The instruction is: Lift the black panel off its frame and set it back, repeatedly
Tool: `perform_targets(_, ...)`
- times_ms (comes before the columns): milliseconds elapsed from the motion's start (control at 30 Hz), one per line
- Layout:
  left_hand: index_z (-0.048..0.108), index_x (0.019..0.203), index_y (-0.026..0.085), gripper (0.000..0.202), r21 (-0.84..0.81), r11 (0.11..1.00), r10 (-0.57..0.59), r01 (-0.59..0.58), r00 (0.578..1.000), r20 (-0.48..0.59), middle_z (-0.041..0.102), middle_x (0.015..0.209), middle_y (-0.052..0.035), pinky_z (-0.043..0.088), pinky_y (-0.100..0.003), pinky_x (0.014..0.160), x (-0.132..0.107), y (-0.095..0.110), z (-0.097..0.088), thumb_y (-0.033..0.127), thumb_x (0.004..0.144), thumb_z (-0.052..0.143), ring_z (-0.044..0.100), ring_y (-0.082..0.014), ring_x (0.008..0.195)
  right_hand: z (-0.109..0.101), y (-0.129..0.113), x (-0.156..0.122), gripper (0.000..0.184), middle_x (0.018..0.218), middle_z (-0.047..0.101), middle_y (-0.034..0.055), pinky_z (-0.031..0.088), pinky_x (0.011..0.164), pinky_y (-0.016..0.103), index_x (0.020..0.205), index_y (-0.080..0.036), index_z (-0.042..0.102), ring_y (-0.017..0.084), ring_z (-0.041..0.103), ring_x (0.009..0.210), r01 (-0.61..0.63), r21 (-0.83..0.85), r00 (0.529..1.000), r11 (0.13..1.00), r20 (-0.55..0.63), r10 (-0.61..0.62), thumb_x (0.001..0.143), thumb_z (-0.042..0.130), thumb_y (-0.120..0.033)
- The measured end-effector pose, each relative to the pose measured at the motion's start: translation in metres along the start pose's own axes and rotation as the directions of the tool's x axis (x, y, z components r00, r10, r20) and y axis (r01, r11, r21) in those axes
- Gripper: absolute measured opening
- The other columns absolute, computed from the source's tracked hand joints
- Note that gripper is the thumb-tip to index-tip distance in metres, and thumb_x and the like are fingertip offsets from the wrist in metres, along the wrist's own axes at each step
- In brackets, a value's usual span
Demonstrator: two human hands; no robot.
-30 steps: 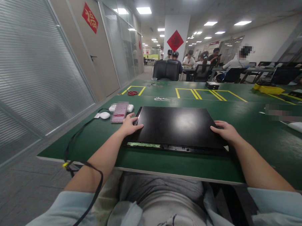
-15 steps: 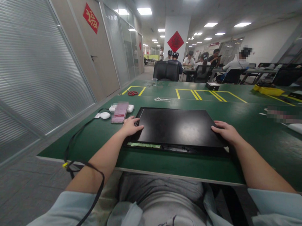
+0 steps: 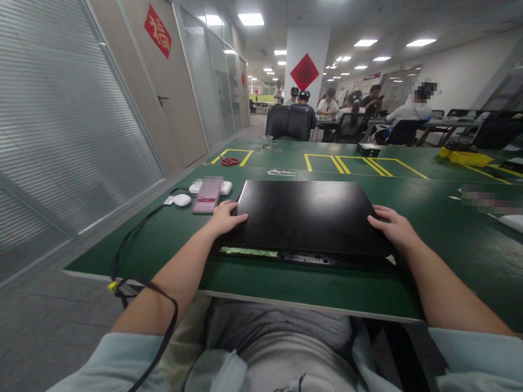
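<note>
A glossy black screen panel (image 3: 304,215) lies between my two hands over a dark frame on the table. Along the near side, a green circuit board strip (image 3: 249,252) and a black frame edge (image 3: 323,261) show from under it. My left hand (image 3: 226,219) grips the panel's left edge, thumb on top and fingers around the side. On the opposite edge my right hand (image 3: 392,228) holds it the same way. The panel's far edge is slightly raised. What lies beneath the panel is hidden.
On the green table (image 3: 164,249), a phone (image 3: 207,195) and a white plug-like piece (image 3: 182,200) with a black cable sit left. Red scissors (image 3: 230,161), small white pieces (image 3: 281,172) and a clear cup (image 3: 267,142) lie beyond. A yellow tray (image 3: 465,157) stands far right; people sit behind.
The panel's far edge has risen a little, and the light reflection on its surface has shifted toward the back. Both hands keep their hold at the sides with barely any movement.
</note>
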State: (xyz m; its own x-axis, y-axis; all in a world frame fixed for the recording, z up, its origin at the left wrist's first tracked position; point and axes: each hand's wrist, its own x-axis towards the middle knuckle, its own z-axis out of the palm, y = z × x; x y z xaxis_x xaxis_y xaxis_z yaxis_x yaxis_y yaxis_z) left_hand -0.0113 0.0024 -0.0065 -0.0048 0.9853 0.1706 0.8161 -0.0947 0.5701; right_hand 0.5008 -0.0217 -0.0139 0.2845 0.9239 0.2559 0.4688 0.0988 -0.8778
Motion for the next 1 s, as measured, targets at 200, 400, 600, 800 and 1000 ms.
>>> perform_targets(200, 0.069, 0.129, 0.014, 0.065, 0.110, 0.993, -0.032, 0.028, 0.999, 0.028, 0.050, 0.154, -0.0178, 0.030, -0.042, 0.123, -0.002, 0.004, -0.001, 0.054, 0.078, 0.069, 0.045, -0.0361, 0.146, 0.001, 0.006, 0.003, 0.023, 0.131, 0.068, 0.0067, 0.041, 0.116, 0.046, 0.081, -0.025, 0.081, 0.034, 0.059, 0.129, -0.012, -0.134, 0.999, 0.991, 0.045, 0.019, 0.068, 0.078, -0.043)
perform_targets(400, 0.068, 0.132, 0.013, 0.066, 0.152, 0.988, -0.046, 0.039, 0.998, 0.043, 0.047, 0.156, -0.0194, 0.030, -0.043, 0.123, -0.003, 0.006, 0.000, 0.053, 0.079, 0.070, 0.042, -0.0377, 0.147, 0.003, 0.006, 0.004, 0.021, 0.130, 0.069, 0.0084, 0.043, 0.114, 0.044, 0.082, -0.023, 0.082, 0.034, 0.059, 0.128, -0.008, -0.249, 0.995, 0.969, 0.090, 0.032, 0.071, 0.076, -0.040)
perform_targets(600, 0.071, 0.126, 0.015, 0.061, 0.111, 0.993, -0.038, 0.036, 0.999, 0.022, 0.050, 0.154, -0.0177, 0.031, -0.044, 0.122, -0.003, 0.005, -0.001, 0.050, 0.076, 0.074, 0.044, -0.0384, 0.146, 0.003, 0.003, 0.004, 0.020, 0.131, 0.069, 0.0096, 0.043, 0.114, 0.043, 0.081, -0.022, 0.081, 0.034, 0.060, 0.128, -0.024, -0.298, 0.994, 0.954, 0.093, 0.055, 0.073, 0.074, -0.040)
perform_targets(800, 0.074, 0.118, 0.016, 0.055, -0.051, 0.998, -0.024, 0.024, 1.000, -0.004, 0.054, 0.152, -0.0178, 0.035, -0.044, 0.120, -0.002, 0.001, -0.002, 0.044, 0.071, 0.081, 0.052, -0.0372, 0.141, 0.004, -0.004, 0.003, 0.019, 0.128, 0.070, 0.0113, 0.044, 0.112, 0.047, 0.080, -0.022, 0.078, 0.036, 0.060, 0.129, 0.005, -0.344, 0.992, 0.939, 0.118, 0.038, 0.075, 0.071, -0.039)
perform_targets(1000, 0.074, 0.118, 0.018, 0.052, -0.146, 0.989, -0.029, 0.023, 0.999, -0.038, 0.055, 0.153, -0.0161, 0.034, -0.046, 0.121, -0.005, 0.005, -0.003, 0.037, 0.071, 0.082, 0.051, -0.0350, 0.141, 0.005, -0.005, 0.001, 0.017, 0.126, 0.071, 0.0109, 0.047, 0.110, 0.046, 0.078, -0.023, 0.077, 0.035, 0.062, 0.125, 0.008, -0.336, 0.992, 0.942, 0.124, 0.036, 0.074, 0.071, -0.039)
